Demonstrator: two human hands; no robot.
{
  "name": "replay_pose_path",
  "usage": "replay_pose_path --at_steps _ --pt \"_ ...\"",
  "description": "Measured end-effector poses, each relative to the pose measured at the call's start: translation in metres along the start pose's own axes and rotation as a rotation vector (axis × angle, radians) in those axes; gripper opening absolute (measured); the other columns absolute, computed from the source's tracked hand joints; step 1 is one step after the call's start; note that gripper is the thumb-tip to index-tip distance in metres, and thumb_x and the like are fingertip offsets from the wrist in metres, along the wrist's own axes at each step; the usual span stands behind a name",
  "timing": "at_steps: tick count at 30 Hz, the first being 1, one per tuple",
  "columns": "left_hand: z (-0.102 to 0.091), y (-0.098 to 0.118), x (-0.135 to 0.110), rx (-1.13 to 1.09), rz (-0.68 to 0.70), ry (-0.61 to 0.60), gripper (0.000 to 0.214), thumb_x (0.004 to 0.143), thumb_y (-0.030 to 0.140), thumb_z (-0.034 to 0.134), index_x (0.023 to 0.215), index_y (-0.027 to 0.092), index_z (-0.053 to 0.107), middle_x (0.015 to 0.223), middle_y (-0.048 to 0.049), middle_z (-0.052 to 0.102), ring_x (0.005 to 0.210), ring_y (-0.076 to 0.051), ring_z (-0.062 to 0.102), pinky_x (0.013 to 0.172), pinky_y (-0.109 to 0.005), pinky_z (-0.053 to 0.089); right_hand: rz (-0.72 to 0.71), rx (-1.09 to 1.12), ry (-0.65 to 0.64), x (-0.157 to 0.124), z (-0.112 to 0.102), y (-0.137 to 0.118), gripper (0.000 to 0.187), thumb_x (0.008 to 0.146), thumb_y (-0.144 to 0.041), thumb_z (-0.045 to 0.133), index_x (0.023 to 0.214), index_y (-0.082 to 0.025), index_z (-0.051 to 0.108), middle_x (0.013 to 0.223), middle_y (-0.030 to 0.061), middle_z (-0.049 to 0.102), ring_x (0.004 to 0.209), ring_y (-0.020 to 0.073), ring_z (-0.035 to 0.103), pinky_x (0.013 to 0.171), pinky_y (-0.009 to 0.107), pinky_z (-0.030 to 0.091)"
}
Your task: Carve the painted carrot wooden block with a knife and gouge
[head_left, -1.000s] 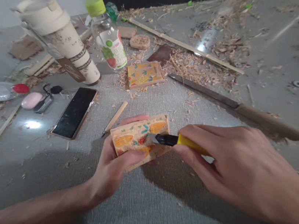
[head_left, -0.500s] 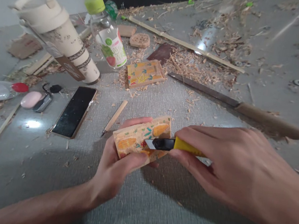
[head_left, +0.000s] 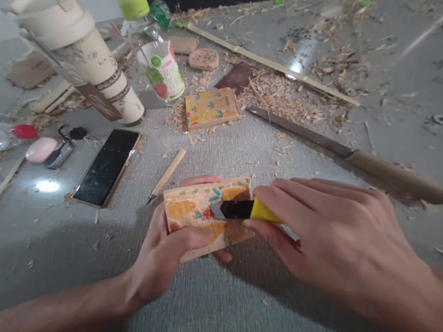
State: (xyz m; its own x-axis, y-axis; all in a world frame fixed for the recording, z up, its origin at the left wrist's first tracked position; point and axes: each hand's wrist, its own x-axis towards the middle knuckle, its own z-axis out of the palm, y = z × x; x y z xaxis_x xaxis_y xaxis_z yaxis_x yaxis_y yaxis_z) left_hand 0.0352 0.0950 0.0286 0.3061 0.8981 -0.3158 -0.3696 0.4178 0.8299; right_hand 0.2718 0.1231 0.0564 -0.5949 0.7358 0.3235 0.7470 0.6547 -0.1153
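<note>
My left hand [head_left: 168, 249] grips a small painted wooden block [head_left: 184, 210] by its left end, thumb across the front and fingers behind. Orange shapes, a red spot and green marks cover its pale face. My right hand [head_left: 319, 234] is closed around the yellow handle of a utility knife [head_left: 238, 209]. The knife's short blade lies against the block's face, by the red spot; how deep it goes I cannot tell. Just beyond the block is a thin pencil-like wooden stick [head_left: 167, 175] with a dark metal tip. Farther back lies a second painted block [head_left: 211, 111].
Left of the block are a phone [head_left: 106, 166], a cream tumbler [head_left: 84, 53] and a plastic bottle [head_left: 163, 70] with a lime cap. A long blade [head_left: 304, 132] with a wooden handle [head_left: 401, 176] lies at the right. Wood shavings [head_left: 273, 93] are scattered at the back.
The block is turned a little more face-on to the camera. The knife tip has shifted slightly left on its face. The whole view has moved slightly.
</note>
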Motion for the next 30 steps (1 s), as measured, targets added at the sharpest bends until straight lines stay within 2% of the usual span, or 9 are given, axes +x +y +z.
replay_pose_path --at_steps 3,7,12,19,25,30 --pt "0.0 0.0 0.003 -0.02 0.012 0.012 0.071 0.086 0.02 0.077 0.153 0.024 0.054 0.133 -0.0109 0.076 0.106 -0.03 0.08 0.07 -0.035 0.073 -0.041 -0.063 0.056 0.001 0.001 0.001 0.033 0.111 -0.042 0.053 0.094 -0.019 0.069 0.079 0.001 0.071 0.065 0.0185 0.065 0.061 0.036 0.032" --pt "-0.003 0.0 0.008 -0.079 0.033 -0.032 0.068 0.081 0.019 0.077 0.147 0.022 0.058 0.133 -0.0112 0.075 0.103 -0.029 0.08 0.067 -0.034 0.072 -0.094 -0.121 0.096 0.004 0.002 0.002 0.037 0.112 -0.044 0.052 0.093 -0.018 0.069 0.079 0.0013 0.072 0.064 0.0173 0.064 0.061 0.036 0.036" --pt "-0.005 0.002 0.009 -0.08 0.021 -0.065 0.067 0.081 0.018 0.078 0.146 0.023 0.059 0.127 -0.0106 0.077 0.098 -0.028 0.081 0.065 -0.033 0.072 -0.123 -0.09 0.133 0.008 -0.001 0.008 0.032 0.112 -0.04 0.054 0.091 -0.019 0.066 0.081 0.0014 0.072 0.066 0.0166 0.064 0.061 0.034 0.037" --pt "0.0 0.006 0.007 -0.073 0.018 -0.076 0.063 0.085 0.013 0.075 0.146 0.023 0.06 0.129 -0.011 0.078 0.101 -0.027 0.081 0.072 -0.034 0.072 -0.052 0.141 -0.095 0.005 -0.007 0.01 0.034 0.112 -0.041 0.047 0.087 -0.021 0.058 0.069 -0.0008 0.06 0.05 0.0124 0.047 0.054 0.035 0.02" --pt "-0.002 0.004 0.005 -0.024 0.046 -0.103 0.057 0.089 0.013 0.075 0.144 0.025 0.063 0.132 -0.0098 0.077 0.103 -0.026 0.08 0.076 -0.032 0.072 -0.034 0.196 -0.132 0.0 -0.004 0.007 0.031 0.111 -0.04 0.047 0.089 -0.021 0.057 0.071 -0.0009 0.06 0.053 0.0127 0.048 0.056 0.034 0.018" --pt "-0.002 0.003 0.005 0.006 0.069 -0.108 0.053 0.091 0.014 0.077 0.141 0.028 0.067 0.128 -0.0075 0.079 0.103 -0.025 0.08 0.076 -0.03 0.071 0.005 0.137 -0.145 0.002 -0.01 0.004 0.031 0.109 -0.038 0.048 0.083 -0.022 0.055 0.069 -0.001 0.058 0.05 0.0128 0.043 0.056 0.036 0.015"
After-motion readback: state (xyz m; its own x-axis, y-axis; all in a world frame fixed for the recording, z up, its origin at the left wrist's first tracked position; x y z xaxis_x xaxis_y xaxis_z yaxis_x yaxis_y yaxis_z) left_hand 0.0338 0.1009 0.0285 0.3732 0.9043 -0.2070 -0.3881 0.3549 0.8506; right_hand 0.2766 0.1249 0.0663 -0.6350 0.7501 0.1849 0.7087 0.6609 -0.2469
